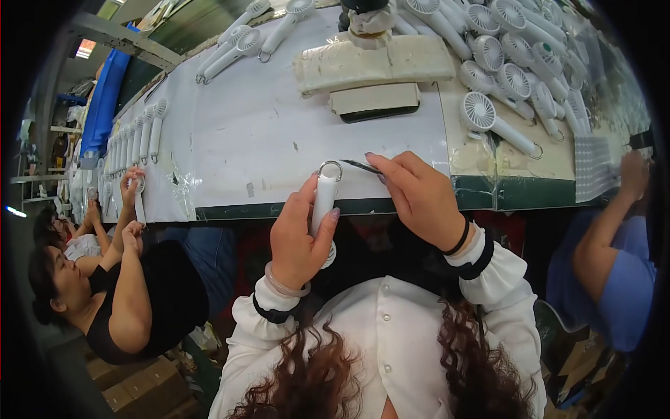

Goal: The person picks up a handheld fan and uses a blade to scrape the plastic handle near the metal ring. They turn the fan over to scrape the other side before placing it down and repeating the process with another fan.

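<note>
My left hand [300,234] is closed round the handle of a white handheld fan [324,199], just over the table's front edge. A metal ring [331,168] at the handle's end points away from me, while the fan head lies low, mostly hidden by my fingers. Between the thumb and fingers of my right hand [422,199] is a pair of dark, thin, pointed tweezers [361,167]. Their tip is close to the ring, to its right; whether they touch cannot be made out.
A pile of white handheld fans [516,77] covers the table's right side. A padded cream stand [377,63] is at the back middle. More fans stand in a row [139,136] at the left, beside a person in black [150,293]. Another person in blue [607,279] sits right.
</note>
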Tool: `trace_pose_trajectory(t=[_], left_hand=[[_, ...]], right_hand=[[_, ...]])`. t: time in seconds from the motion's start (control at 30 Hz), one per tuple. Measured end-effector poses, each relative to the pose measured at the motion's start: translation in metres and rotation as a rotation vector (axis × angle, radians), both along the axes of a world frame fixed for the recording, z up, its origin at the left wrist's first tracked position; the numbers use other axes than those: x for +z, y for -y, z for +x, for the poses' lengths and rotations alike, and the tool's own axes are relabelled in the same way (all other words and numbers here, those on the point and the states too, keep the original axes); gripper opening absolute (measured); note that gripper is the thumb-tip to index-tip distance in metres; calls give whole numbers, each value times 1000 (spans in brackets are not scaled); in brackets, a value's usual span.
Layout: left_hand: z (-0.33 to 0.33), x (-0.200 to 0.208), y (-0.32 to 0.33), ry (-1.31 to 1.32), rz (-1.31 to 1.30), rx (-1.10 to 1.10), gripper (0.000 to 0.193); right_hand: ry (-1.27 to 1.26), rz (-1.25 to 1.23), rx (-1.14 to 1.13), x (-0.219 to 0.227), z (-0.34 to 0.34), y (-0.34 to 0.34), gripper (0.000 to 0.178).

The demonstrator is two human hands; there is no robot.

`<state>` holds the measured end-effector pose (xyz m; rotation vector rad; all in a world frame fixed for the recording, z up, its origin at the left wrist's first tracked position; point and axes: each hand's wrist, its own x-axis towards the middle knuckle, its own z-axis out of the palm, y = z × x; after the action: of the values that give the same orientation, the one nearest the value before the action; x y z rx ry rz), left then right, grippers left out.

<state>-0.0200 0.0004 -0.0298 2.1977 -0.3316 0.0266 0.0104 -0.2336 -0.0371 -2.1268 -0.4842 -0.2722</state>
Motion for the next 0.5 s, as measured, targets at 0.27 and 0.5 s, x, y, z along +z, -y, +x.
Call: trace_pose_trajectory(t=[0.27, 0.5], left_hand=[[-2, 12, 8, 189, 390, 33, 55], [-4, 18, 5, 51, 365, 63, 54]], right_hand=[[77, -236, -5, 0, -14, -3, 52], [183, -277, -12, -5, -16, -9, 57]])
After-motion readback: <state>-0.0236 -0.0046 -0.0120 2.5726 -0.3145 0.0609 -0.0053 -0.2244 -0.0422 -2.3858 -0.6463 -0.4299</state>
